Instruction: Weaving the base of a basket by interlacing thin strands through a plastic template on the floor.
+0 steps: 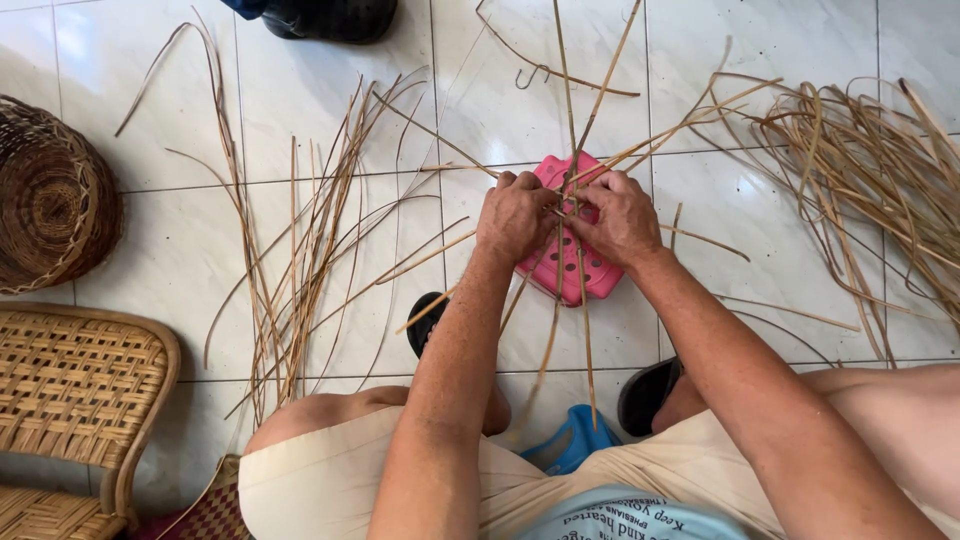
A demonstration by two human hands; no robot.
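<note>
My left hand (514, 214) and my right hand (622, 219) meet over a small pink plastic stool (590, 276) on the white tiled floor. Both pinch the crossing point of several thin cane strips (572, 130) that radiate outward from between my fingers. The strips fan up, down and sideways across the stool. My knees and black sandals (648, 392) frame the stool from below.
A loose bundle of cane strips (300, 260) lies left of the hands; a bigger tangled pile (860, 170) lies at right. A woven basket (50, 200) and a cane chair (80, 390) stand at the left edge. A dark shoe (330, 18) rests at top. A blue stool (578, 440) sits under me.
</note>
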